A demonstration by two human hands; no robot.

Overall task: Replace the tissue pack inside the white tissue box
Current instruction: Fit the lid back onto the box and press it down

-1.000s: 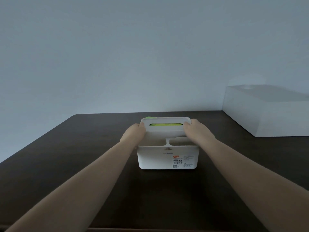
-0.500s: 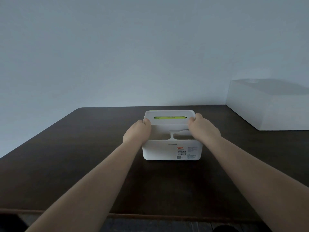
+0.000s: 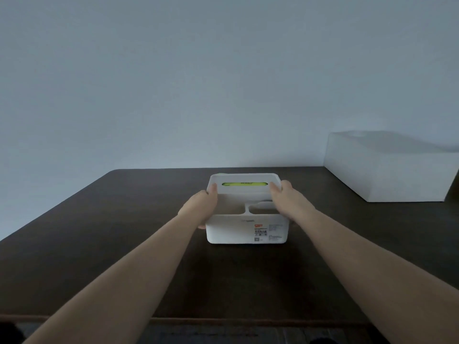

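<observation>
The left hand (image 3: 200, 206) is closed on the left end of the white moulded-plastic tissue box (image 3: 247, 214), thumb hooked over the upper rim and the other fingers wrapped round the outside of the end wall. The right hand (image 3: 288, 198) mirrors it on the right end, thumb over the rim beside the slot. Both are clamped on the box, one at each short end.

The box stands on the dark brown wooden table (image 3: 99, 239), about midway across and towards the far side, its near face carrying a small printed label (image 3: 260, 232). Its long axis runs left to right. The far upper panel has a long dispensing slot running the same way, and through it shows the lime-green tissue pack (image 3: 244, 184), lying lengthwise inside. In front of that panel are two shallow open trays split by a rib.

By the look of it the shell is rigid, light and smooth, so a grip at the ends could slip; pressing inward on the end walls near the rim seems the safest hold. The pack is probably soft and squashy, best drawn out by its long sides.

Well apart, at the far right of the table, sits a large plain white rectangular box (image 3: 387, 170).
</observation>
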